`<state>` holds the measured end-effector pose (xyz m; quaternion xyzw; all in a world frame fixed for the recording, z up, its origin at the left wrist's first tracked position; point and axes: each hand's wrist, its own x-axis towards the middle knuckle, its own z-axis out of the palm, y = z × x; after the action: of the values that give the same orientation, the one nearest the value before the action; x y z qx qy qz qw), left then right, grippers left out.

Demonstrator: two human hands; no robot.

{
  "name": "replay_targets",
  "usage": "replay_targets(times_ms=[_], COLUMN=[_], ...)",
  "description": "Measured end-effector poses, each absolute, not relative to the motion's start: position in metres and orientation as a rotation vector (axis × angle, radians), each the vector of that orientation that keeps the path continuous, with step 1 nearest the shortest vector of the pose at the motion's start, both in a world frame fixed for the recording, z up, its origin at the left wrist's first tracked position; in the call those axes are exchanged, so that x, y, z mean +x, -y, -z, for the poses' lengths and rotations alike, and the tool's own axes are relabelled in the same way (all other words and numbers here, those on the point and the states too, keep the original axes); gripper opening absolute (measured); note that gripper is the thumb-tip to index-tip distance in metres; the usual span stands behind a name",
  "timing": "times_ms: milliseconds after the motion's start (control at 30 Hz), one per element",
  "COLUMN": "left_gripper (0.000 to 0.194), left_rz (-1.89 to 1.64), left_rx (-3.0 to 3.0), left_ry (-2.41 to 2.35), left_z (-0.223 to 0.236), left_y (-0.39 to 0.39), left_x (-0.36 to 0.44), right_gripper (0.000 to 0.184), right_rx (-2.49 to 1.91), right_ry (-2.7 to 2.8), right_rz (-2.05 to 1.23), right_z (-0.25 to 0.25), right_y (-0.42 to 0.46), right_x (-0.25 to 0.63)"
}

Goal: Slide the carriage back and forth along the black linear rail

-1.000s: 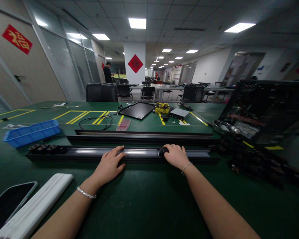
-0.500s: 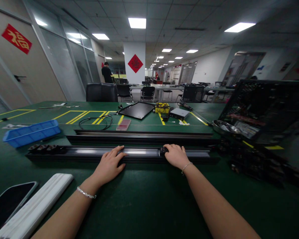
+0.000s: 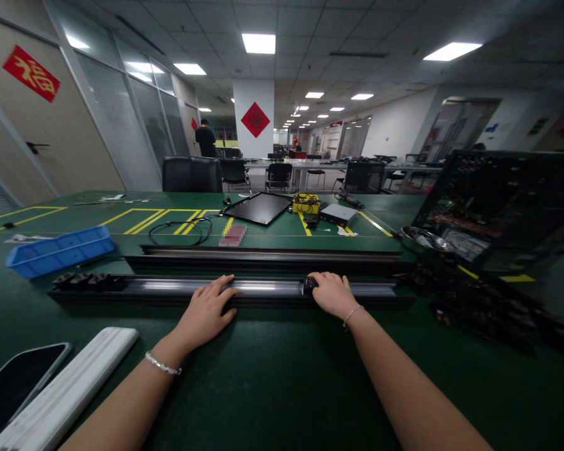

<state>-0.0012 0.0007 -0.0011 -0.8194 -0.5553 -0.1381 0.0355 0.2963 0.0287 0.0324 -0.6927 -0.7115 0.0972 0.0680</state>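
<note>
A long black metal rail [image 3: 267, 287] with a shiny inner channel lies crosswise in front of me. My left hand [image 3: 208, 312] rests on its near side, fingers spread over the channel. Farther right, my right hand [image 3: 334, 294] has its fingers closed around a small black block [image 3: 309, 285] sitting in the channel; part of the block is hidden by the fingers. Several similar black blocks [image 3: 82, 280] sit at the rail's left end. Just behind, a second black rail [image 3: 263, 255] lies parallel to the first.
On the green table [image 3: 272, 382] are a blue bin [image 3: 61, 249], a phone [image 3: 21, 385], a white bar [image 3: 70, 388], a black panel [image 3: 261, 208] and a grey box [image 3: 338, 215]. At right stand a metal bowl [image 3: 425, 241] and dark clustered parts [image 3: 484, 307]. One person [image 3: 205, 138] stands far back.
Both hands, the rail and the block look the same as before. The distant person has shifted slightly to the right.
</note>
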Motion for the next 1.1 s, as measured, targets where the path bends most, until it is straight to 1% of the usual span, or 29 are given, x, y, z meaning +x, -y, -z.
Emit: replay_targets(times_ms=[167, 367, 533, 733, 900, 1100], left_gripper=[0.037, 0.037, 0.038, 0.038, 0.037, 0.037], left_rz=[0.433, 0.419, 0.406, 0.417, 0.417, 0.429], left_rx=[-2.523, -2.528, -2.523, -2.529, -2.534, -2.534], left_ry=[1.702, 1.716, 1.729, 1.717, 1.725, 1.719], left_z=[0.000, 0.000, 0.000, 0.001, 0.000, 0.000], left_y=[0.000, 0.000, 0.000, -0.002, -0.002, -0.001], left_x=[-0.001, -0.001, -0.001, -0.002, -0.002, -0.001], right_gripper=[0.051, 0.061, 0.050, 0.042, 0.041, 0.037], right_rx=[-2.058, -1.954, -1.859, -1.846, -1.906, -1.900], right_ry=[2.138, 2.140, 2.139, 2.091, 1.958, 1.897], right_rz=[-0.306, -0.323, -0.292, -0.200, -0.064, -0.013], right_z=[-0.032, -0.033, -0.033, -0.031, -0.020, -0.016], right_y=[-0.029, -0.027, -0.019, -0.012, -0.010, -0.008], right_x=[0.299, 0.301, 0.303, 0.299, 0.290, 0.287])
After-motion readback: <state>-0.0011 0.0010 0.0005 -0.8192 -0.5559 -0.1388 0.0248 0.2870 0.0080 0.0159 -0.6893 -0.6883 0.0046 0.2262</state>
